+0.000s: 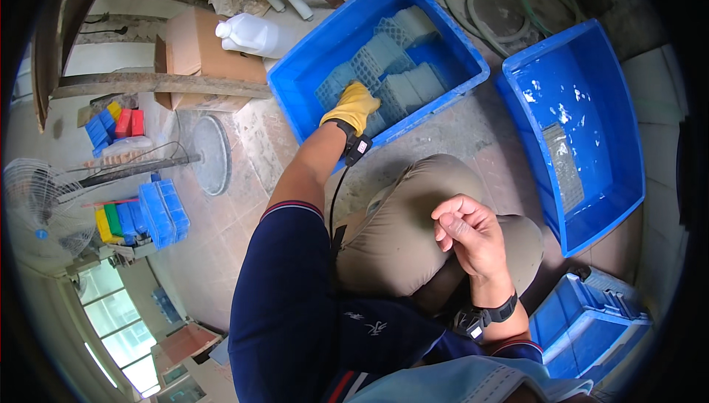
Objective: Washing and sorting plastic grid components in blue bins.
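Our left hand (in a yellow glove) reaches straight out into the blue tub ahead, fingers curled down onto the pale grid-patterned blocks there; we cannot tell whether they actually grip one. The blocks lie in rows along the tub's floor, light blue-grey, ribbed with small square cells. Our bare right hand rests on the raised knee, fingers loosely curled, holding nothing.
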Action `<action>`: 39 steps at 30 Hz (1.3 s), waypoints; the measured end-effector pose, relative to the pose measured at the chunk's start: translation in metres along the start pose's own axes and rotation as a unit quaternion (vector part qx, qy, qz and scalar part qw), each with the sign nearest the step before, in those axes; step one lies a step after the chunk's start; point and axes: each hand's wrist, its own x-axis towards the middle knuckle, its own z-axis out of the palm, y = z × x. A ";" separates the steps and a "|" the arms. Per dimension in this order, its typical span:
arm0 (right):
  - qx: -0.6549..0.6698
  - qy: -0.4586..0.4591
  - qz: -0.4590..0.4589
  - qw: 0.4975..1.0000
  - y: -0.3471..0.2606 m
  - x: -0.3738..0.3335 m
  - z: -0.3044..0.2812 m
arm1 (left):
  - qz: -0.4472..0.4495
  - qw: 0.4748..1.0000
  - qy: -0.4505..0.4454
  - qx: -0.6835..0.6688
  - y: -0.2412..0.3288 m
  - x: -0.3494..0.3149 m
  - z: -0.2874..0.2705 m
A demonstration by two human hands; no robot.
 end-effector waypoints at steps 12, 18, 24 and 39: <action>-0.004 -0.013 -0.005 1.000 -0.001 -0.004 -0.002 | 0.041 0.992 -0.111 0.042 -0.040 -0.024 -0.046; -0.002 -0.019 -0.006 1.000 -0.002 -0.004 0.003 | 0.059 0.981 -0.185 0.006 -0.053 -0.012 -0.041; 0.008 -0.018 -0.005 1.000 -0.001 -0.006 0.004 | 0.105 0.965 -0.238 0.022 -0.059 0.005 -0.046; 0.003 -0.024 0.005 1.000 0.001 -0.002 0.000 | 0.477 0.826 -0.095 0.283 -0.014 -0.040 -0.069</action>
